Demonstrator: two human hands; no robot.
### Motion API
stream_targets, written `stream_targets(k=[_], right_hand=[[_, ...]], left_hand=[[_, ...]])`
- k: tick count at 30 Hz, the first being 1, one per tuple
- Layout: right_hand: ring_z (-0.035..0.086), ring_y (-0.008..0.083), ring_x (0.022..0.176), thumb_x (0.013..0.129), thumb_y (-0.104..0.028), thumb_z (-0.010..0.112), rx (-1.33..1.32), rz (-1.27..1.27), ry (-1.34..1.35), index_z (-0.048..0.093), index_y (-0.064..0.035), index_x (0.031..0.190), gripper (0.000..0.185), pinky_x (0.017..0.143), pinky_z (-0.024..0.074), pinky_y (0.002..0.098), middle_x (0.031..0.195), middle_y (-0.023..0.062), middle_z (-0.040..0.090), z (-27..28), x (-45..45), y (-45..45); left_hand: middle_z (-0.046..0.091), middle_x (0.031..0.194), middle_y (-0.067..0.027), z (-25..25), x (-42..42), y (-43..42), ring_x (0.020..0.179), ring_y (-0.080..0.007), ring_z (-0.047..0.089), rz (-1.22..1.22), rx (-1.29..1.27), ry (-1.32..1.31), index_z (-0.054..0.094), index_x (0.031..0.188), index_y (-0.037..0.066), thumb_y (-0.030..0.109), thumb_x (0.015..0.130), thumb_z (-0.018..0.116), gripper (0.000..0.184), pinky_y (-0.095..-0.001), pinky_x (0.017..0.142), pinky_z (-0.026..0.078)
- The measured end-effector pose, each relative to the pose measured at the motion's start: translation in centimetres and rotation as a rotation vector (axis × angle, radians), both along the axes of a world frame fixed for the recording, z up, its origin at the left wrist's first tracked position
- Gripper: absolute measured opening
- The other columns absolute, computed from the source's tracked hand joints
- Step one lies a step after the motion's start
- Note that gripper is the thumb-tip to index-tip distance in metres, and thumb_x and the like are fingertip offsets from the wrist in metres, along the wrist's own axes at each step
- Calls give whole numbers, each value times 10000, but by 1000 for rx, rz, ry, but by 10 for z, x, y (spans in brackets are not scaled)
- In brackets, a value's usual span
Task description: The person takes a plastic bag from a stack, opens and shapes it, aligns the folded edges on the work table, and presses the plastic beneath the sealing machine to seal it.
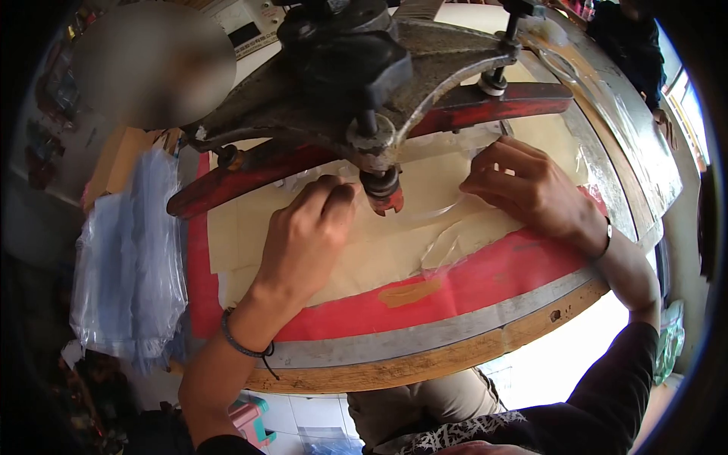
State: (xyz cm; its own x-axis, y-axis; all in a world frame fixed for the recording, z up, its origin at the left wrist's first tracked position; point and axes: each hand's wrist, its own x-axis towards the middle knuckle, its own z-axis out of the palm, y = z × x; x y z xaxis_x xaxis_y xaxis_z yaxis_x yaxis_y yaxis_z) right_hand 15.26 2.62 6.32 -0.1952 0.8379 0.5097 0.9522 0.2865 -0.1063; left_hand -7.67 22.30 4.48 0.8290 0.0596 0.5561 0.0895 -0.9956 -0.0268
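Note:
My left hand (315, 235) is closed above the tan sheet (250, 239), its fingertips curled and partly hidden beside the machine's lower fitting. My right hand (523, 186) is over the right part of the sheet, thumb and fingertips pinched together. A thin clear plastic strip (444, 208) runs leftward from near the right fingertips. Whether the left fingers hold its other end cannot be made out. Crumpled clear film (447, 246) lies on the sheet between the hands. The sheet rests on a red mat (356, 315).
A metal press head (334, 83) with a red bar (250, 178) hangs over the work. Stacked clear plastic bags (133, 258) and a cardboard box (117, 163) are at left. More plastic film (629, 144) lies at right. Another person (629, 49) stands at upper right.

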Motion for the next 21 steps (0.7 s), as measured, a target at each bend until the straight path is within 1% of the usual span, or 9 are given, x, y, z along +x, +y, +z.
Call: stream_targets(k=[2, 3, 6, 7, 10, 11, 14, 16, 21], right_hand=[[642, 245, 842, 749, -3, 735, 17, -6, 13, 696, -31, 941, 198, 715, 553, 352, 932, 66, 629, -2, -2, 0], [642, 248, 842, 751, -2, 737, 32, -8, 18, 694, -33, 944, 200, 710, 553, 355, 931, 66, 630, -3, -2, 0], [642, 251, 839, 755, -3, 739, 50, 11, 37, 687, -35, 944, 199, 695, 553, 358, 932, 67, 635, -4, -4, 1], [642, 252, 838, 756, -4, 739, 54, 19, 45, 685, -35, 943, 197, 690, 553, 358, 932, 68, 637, -3, -6, 1], [642, 252, 842, 778, -28, 732, 51, -21, 91, 679, -45, 915, 147, 707, 547, 365, 937, 65, 642, -5, -10, 1], [644, 251, 840, 775, -27, 736, 60, -19, 62, 680, -49, 907, 145, 712, 545, 364, 924, 67, 641, -5, -10, 1], [644, 250, 833, 781, -43, 736, 88, -12, -6, 679, -62, 887, 121, 725, 537, 360, 906, 65, 641, -7, -11, 6], [635, 248, 826, 809, -80, 722, 93, -50, -33, 674, -74, 880, 86, 730, 528, 361, 922, 53, 644, -8, -14, 4], [632, 239, 811, 788, -78, 730, 103, -65, -47, 667, -74, 873, 106, 713, 524, 355, 897, 48, 640, -8, -12, 6]], left_hand=[[661, 909, -109, 2, 0, 2, 826, -237, 681, -25, -56, -5, 642, 909, -3, 28, 809, 682, 112, -338, 676, 592], [676, 885, -117, 2, 0, 5, 790, -251, 687, -28, -39, -10, 652, 912, -3, 45, 829, 687, 102, -344, 655, 589], [682, 881, -124, 2, -2, 9, 761, -270, 686, -33, -92, -3, 662, 934, -2, 65, 845, 688, 114, -350, 636, 587], [689, 867, -117, 0, -2, 10, 730, -283, 688, -40, -104, -7, 670, 937, 9, 85, 868, 675, 103, -359, 621, 582], [694, 868, -108, -4, -1, 15, 716, -287, 691, -83, -44, -74, 672, 928, 19, 99, 881, 660, 93, -370, 616, 579], [697, 883, -104, -3, -1, 14, 714, -292, 694, -71, -45, -77, 673, 933, 26, 100, 880, 653, 94, -376, 608, 577], [708, 899, -91, -2, -5, 15, 729, -269, 700, -58, -67, -54, 680, 888, 33, 39, 806, 723, 94, -355, 606, 570], [711, 906, -73, -2, -7, 20, 733, -261, 703, -69, -53, -72, 684, 915, 54, 38, 810, 721, 113, -348, 608, 576], [712, 900, -65, -3, -4, 28, 739, -250, 704, -91, -47, -65, 685, 934, 69, 44, 816, 723, 127, -337, 606, 577]])
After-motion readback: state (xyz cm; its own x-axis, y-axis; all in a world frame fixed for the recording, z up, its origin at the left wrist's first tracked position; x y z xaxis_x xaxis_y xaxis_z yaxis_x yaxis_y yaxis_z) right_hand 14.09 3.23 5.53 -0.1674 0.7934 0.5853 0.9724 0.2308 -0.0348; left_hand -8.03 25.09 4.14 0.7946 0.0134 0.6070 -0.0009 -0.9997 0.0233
